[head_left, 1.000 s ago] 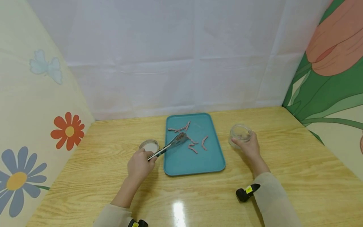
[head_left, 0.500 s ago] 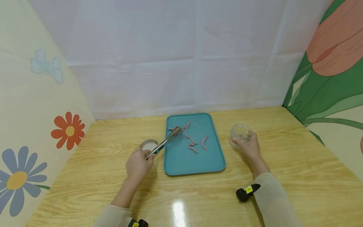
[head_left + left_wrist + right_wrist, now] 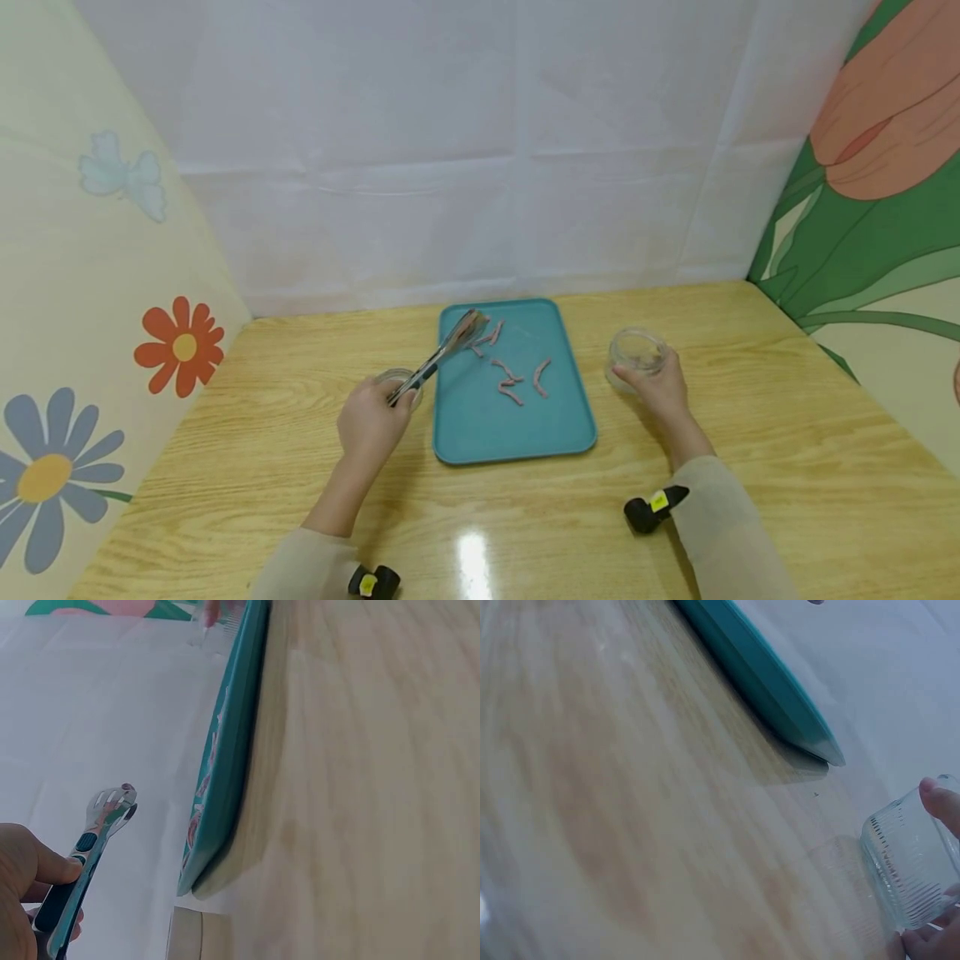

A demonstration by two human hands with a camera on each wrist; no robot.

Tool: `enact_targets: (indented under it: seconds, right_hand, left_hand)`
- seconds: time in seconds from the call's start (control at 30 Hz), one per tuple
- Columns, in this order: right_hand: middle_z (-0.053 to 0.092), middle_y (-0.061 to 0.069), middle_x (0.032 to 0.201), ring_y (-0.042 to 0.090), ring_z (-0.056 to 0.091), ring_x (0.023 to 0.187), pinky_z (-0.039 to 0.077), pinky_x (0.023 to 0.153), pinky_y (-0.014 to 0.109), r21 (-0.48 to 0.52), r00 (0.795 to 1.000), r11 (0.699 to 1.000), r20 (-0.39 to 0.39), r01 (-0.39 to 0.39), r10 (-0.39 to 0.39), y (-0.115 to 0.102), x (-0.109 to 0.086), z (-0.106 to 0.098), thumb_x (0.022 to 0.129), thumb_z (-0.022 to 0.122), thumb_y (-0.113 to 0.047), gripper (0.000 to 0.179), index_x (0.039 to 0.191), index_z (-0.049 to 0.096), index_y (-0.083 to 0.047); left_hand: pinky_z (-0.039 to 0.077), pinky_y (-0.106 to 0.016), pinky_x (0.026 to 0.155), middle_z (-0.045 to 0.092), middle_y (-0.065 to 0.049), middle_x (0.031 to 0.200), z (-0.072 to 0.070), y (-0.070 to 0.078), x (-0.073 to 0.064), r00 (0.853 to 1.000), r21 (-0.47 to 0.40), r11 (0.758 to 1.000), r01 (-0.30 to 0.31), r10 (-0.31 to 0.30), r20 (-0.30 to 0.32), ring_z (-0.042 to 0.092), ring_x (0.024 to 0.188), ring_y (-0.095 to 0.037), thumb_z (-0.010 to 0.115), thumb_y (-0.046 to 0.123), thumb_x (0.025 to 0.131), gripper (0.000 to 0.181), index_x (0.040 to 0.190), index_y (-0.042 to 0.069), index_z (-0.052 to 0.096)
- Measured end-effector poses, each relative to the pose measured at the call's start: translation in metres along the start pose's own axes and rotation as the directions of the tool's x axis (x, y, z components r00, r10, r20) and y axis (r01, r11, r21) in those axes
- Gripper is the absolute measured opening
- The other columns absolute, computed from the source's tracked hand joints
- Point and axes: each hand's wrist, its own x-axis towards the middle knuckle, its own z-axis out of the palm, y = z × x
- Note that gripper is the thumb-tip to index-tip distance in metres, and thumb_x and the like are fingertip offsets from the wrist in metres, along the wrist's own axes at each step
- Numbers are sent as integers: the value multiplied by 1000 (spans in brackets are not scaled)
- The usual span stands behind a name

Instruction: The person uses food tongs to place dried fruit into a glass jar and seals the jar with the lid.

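Observation:
My left hand [image 3: 373, 423] grips metal tongs [image 3: 447, 346] by the dark handle, their heads raised over the tray's far left part. Something pinkish shows between the heads; in the left wrist view a bit of it pokes out at the tip of the tongs [image 3: 111, 810]. On the blue tray [image 3: 517, 437] lie several thin pinkish strips [image 3: 542, 377], which look like meat. To the tray's right, my right hand [image 3: 658, 390] holds a clear glass jar [image 3: 904, 862] round its side. The jar's mouth faces up, and its ribbed wall shows in the right wrist view.
A round, shallow white lid-like piece [image 3: 186, 934] sits on the wooden table [image 3: 525, 517] left of the tray, partly hidden by my left hand and the tongs. A white cloth [image 3: 420, 167] hangs behind the table. Flower-painted panels [image 3: 75, 333] stand at both sides.
The tongs have moved to the strips at the tray's far left and then risen, with something pinkish between their heads. A strip seen at the left edge no longer shows there. The right hand stays still.

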Motion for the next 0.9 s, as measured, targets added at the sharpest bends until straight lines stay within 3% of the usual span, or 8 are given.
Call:
enact_targets:
  seconds: [0.2, 0.47, 0.73, 0.9]
  right_hand:
    - [24, 25, 131, 37, 25, 118, 23, 94, 44, -8, 1000, 1000, -4, -2, 2, 0, 0, 0, 69, 72, -33, 96, 135, 11, 0]
    - [21, 26, 133, 37, 22, 120, 21, 95, 45, -22, 1000, 1000, 6, -20, 20, -2, -1, -1, 68, 71, -36, 99, 136, 8, 0]
    - [20, 25, 133, 37, 21, 120, 21, 95, 45, -10, 1000, 1000, 16, -18, 18, -3, -2, -1, 70, 70, -35, 97, 136, 8, -1]
    - [22, 25, 132, 37, 23, 119, 22, 94, 45, -22, 1000, 1000, 4, -14, 14, -2, -1, -1, 69, 71, -35, 97, 135, 10, 0]
  left_hand:
    - [29, -28, 39, 45, -1, 59, -2, 9, 7, 1000, -27, 999, -18, 18, -16, 39, 49, -16, 67, 20, 74, 12, 83, 11, 70]
    - [30, -29, 42, 45, -2, 60, -4, 21, 15, 999, -67, 998, -6, 3, -40, 41, 51, -17, 66, 19, 75, 13, 81, 8, 70]
    - [29, -30, 43, 44, -1, 58, -5, 34, 19, 995, -106, 992, -66, 58, -79, 41, 51, -18, 67, 19, 73, 12, 79, 9, 70]
    - [30, -30, 42, 44, -1, 59, -3, 44, 21, 996, -119, 991, -56, 47, -75, 41, 51, -18, 67, 21, 73, 13, 81, 11, 70]
